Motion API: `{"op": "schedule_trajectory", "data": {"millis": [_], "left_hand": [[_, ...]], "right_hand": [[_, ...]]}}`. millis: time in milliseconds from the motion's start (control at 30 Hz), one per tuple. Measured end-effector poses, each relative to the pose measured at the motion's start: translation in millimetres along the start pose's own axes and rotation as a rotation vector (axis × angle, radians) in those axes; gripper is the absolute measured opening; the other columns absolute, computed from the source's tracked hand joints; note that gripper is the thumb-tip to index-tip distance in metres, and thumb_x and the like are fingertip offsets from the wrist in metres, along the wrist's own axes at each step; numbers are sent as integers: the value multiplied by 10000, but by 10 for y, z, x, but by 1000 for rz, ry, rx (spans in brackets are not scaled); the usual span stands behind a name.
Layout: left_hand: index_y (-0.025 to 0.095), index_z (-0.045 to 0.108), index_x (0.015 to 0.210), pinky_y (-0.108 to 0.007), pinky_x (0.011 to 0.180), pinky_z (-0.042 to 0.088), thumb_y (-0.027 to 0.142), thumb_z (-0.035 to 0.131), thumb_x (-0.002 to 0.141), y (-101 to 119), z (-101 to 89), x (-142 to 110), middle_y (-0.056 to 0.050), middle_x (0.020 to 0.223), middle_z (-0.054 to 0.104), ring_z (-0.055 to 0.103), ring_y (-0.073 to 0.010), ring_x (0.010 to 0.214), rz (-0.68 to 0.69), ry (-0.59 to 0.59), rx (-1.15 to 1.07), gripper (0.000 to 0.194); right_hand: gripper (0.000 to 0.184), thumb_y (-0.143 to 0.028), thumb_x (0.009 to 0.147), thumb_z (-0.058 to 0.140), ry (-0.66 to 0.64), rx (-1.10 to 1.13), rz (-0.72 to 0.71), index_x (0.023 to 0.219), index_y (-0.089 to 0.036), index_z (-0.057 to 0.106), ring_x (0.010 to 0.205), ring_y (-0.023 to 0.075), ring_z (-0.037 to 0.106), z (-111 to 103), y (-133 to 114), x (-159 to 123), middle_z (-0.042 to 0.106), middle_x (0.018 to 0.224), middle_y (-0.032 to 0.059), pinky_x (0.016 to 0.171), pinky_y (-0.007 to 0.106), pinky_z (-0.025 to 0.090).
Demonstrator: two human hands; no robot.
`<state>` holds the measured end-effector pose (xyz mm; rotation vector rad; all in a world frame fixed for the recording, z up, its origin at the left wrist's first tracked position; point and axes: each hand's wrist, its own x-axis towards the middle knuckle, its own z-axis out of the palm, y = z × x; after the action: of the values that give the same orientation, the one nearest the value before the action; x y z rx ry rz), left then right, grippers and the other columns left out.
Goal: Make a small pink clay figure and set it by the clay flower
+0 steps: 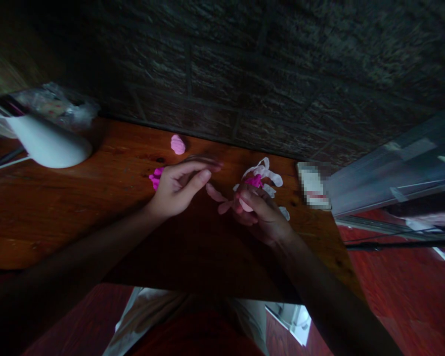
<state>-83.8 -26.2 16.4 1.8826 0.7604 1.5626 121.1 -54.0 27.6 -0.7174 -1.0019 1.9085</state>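
While the right hand (258, 210) pinches a pale-pink lobed strip (215, 193) between bunched fingers over the wooden surface (114, 198), that hand covers part of the strip, so whether its pieces join is hard to tell. The strip looks thin, with rounded, petal-like ends. The left hand (180, 190), its fingers loosely curled and apart with nothing visible in them, partly hides a magenta lump (156, 177).

The one view looked forward and steeply down from the person's head, above the table's (96, 212) near edge; it faced the far edge and the dark wall (222, 74) behind; it was close, centred between left hand (178, 190) and right hand (263, 212), the right edge inside the frame.
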Motion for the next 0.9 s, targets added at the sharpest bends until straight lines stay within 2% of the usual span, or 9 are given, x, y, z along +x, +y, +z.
{"op": "schedule_trajectory", "data": {"millis": [100,200,300,400,500,600,700,767,900], "left_hand": [[195,805,981,-389,981,591,409,621,1003,-3,13,-4,-95,1072,818,754,-226,1085,1,27,-1,283],[188,803,965,-383,963,595,432,607,1008,3,22,-4,-96,1061,820,761,-222,1060,-3,43,9,316],[189,800,941,-390,951,601,467,592,1009,15,25,4,-100,1054,822,765,-229,1048,-35,51,21,354],[188,800,904,-389,956,597,478,584,1009,18,27,12,-103,1051,821,765,-232,1044,-59,63,25,377],[192,805,904,-386,948,600,472,583,1012,17,30,15,-102,1045,821,768,-228,1025,-65,73,21,374],[197,808,908,-384,940,604,464,584,1015,21,36,12,-100,1025,825,771,-225,1019,-74,82,30,365],[192,809,911,-382,934,604,463,574,1021,28,37,9,-106,1026,825,770,-226,1027,-79,65,40,375],[190,811,919,-384,926,604,457,563,1028,28,33,5,-109,1033,824,770,-226,1018,-72,55,39,380],[193,812,974,-376,928,598,368,552,1045,12,28,-12,-105,1045,821,773,-215,998,-33,33,51,322]], "right_hand": [[198,-341,760,887,-51,-27,31,848,-209,769,430,21,385,7,-1,-11,804,804,8,400,168,263],[273,-285,796,851,-119,-10,93,1058,-240,784,525,53,459,51,-11,-42,798,962,21,413,175,310],[279,-312,798,860,-147,67,152,1054,-232,783,496,45,354,100,-26,-67,635,722,-53,401,154,255],[271,-435,779,878,-90,97,139,871,-209,760,451,41,234,115,-42,-72,426,561,-103,383,148,153],[566,-583,794,823,2,89,138,525,-199,507,407,46,194,96,-60,-64,352,456,-99,358,178,91],[694,-636,817,774,22,139,194,464,-218,349,367,44,163,83,-71,-45,302,411,-104,339,200,99],[460,-547,858,779,83,145,113,601,-212,596,402,74,373,102,-55,-20,296,432,-104,367,178,184],[240,-455,888,774,110,100,57,845,-220,746,502,91,510,121,-32,-9,418,501,-83,411,170,269],[243,-437,939,712,47,40,103,993,-213,789,437,77,389,116,16,-11,474,506,-84,407,188,325]]}}
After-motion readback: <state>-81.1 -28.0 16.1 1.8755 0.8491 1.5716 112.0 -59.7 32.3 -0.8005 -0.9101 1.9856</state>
